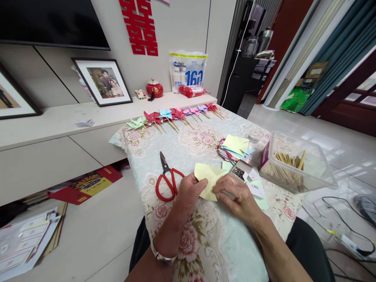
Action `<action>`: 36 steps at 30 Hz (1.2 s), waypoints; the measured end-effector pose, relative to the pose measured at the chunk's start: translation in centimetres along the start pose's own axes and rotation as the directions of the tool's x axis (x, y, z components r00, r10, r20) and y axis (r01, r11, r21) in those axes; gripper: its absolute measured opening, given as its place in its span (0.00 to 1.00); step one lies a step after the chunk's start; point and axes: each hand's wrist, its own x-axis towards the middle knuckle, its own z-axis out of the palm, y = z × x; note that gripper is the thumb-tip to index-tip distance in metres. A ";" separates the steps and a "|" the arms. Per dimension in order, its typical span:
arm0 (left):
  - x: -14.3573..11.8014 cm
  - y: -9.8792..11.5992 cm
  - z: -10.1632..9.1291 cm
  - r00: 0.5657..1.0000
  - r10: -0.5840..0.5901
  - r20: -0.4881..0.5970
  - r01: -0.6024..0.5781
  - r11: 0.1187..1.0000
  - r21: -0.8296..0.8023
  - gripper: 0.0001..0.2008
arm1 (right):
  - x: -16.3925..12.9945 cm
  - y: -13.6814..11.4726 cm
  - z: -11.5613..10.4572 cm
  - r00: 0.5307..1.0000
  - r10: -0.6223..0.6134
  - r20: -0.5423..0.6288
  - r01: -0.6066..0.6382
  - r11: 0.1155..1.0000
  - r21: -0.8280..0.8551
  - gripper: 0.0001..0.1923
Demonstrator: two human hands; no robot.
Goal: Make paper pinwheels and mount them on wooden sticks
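Both hands hold a pale yellow square of paper (207,172) above the front part of the flowered tablecloth. My left hand (190,190) pinches its left side, thumb on top. My right hand (237,194) has its fingers closed at the paper's right edge. Just left of my left hand lie scissors (168,176) with red handles, blades pointing away. Beyond my right hand sits a small box of metal pins (238,172). A stack of coloured paper squares (236,145) is behind that box.
Several paper pinwheels (170,114) on sticks line the table's far edge. At the right stands a clear plastic box (268,168) holding many thin wooden sticks (290,162). A clear tape roll (255,136) lies behind it. Cables (346,219) run over the floor at right.
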 end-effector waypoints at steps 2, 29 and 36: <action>0.1 -0.1 0.0 1.000 0.007 0.004 -0.007 1.000 0.021 0.16 | 0.0 -0.1 0.1 1.000 0.013 -0.001 -0.013 1.000 0.015 0.07; -0.1 -0.1 0.0 0.999 0.021 0.027 -0.024 0.991 0.133 0.15 | 0.1 -0.2 0.4 0.989 0.142 0.034 -0.141 0.990 -0.020 0.07; -0.1 0.0 0.0 1.000 0.009 0.021 -0.013 0.984 0.180 0.12 | 0.4 -0.7 1.3 0.935 0.353 -0.041 -0.354 0.935 -0.005 0.11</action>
